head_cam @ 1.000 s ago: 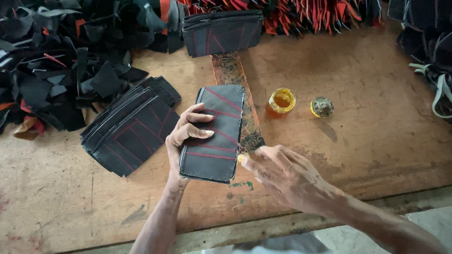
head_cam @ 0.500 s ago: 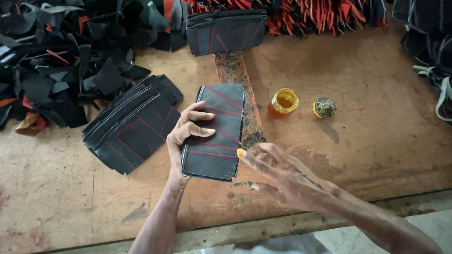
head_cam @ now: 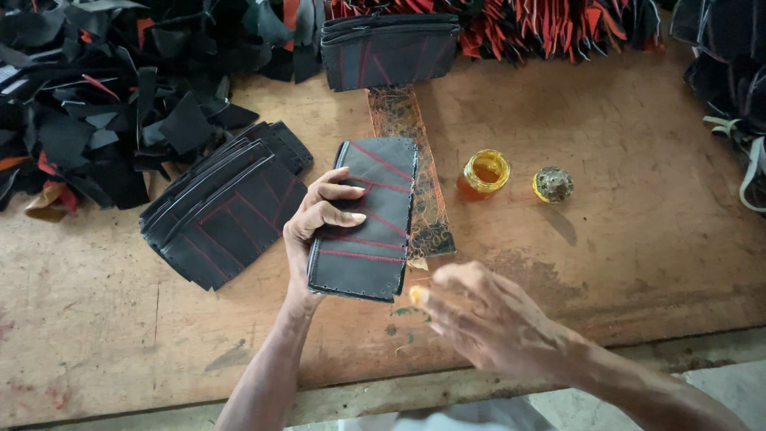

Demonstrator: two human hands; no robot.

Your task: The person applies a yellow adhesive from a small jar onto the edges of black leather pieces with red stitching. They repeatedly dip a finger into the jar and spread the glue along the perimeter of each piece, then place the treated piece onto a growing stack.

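Worn wooden workbench [head_cam: 120, 335], fabric scraps heaped at far left. A dark red-stitched panel [head_cam: 369, 219] is pinned mid-bench by the left hand [head_cam: 319, 219], fingers curled over its edge. The right hand [head_cam: 495, 319], blurred and loosely open, carries yellow glue on one fingertip just near the panel. Gluing step judged in hand; careful spreading along the edge is called for, the glue jar [head_cam: 487, 170] being at right.

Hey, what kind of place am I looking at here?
Probably a small craft workshop making stitched fabric or leather goods. On a worn wooden workbench lie a stack of dark stitched panels, a heap of black offcuts and an open jar of amber glue.
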